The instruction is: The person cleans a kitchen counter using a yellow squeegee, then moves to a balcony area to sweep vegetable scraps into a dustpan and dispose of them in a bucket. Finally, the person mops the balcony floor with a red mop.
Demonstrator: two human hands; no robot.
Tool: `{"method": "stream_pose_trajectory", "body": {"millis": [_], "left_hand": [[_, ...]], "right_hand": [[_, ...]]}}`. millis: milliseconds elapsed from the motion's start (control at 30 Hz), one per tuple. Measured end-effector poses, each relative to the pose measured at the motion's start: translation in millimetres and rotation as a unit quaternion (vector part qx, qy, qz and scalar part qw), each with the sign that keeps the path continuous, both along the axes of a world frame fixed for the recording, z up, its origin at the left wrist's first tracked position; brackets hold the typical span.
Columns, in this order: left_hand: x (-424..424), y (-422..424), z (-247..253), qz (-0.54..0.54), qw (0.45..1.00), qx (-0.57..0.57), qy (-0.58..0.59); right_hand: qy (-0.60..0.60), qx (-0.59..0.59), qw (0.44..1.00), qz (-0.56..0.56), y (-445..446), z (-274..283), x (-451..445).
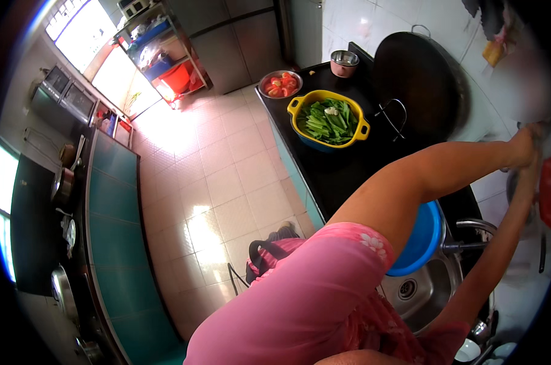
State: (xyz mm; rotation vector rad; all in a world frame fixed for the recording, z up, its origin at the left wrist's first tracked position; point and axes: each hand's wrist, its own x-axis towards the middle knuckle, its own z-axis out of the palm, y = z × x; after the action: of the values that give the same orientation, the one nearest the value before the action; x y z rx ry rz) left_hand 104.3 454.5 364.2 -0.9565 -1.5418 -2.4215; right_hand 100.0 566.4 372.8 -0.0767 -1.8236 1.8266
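Both my arms, in pink sleeves, stretch to the tiled wall on the right. My left hand is up near the picture's rim, by a blurred pale grey thing. Close against it is my right hand, partly overlapped and dim. Fingers and any grip are too unclear to make out. Below my arms are a steel sink, a faucet and a blue plastic basin. On the black counter, a yellow-rimmed colander holds cut leafy greens, with a pale chopped heap on top.
A metal bowl of cut tomatoes, a pink-sided metal bowl and a wire rack share the counter. A large black wok leans on the wall. Something red hangs at right. Teal cabinets stand opposite.
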Motion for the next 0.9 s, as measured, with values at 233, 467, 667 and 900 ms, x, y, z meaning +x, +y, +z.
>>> {"method": "stream_pose_trajectory", "body": {"millis": [233,467,667,900], "left_hand": [[18.9,-0.4,27.3,0.122,0.976,-0.055,0.173],[-17.7,45.7,15.7,0.182,0.971,-0.15,0.046],[-19.1,-0.4,-3.0,0.177,0.917,-0.338,0.115],[89.9,-174.4,-93.0,-0.168,0.816,-0.49,0.258]], "right_hand": [[0.013,-0.109,0.994,0.025,121.4,7.3,4.0],[0.033,-0.228,0.973,0.004,10.4,3.3,11.3],[0.05,-0.043,0.998,-0.017,-59.7,-15.2,47.8],[0.057,0.268,0.954,-0.121,-90.6,-86.5,163.5]]}}
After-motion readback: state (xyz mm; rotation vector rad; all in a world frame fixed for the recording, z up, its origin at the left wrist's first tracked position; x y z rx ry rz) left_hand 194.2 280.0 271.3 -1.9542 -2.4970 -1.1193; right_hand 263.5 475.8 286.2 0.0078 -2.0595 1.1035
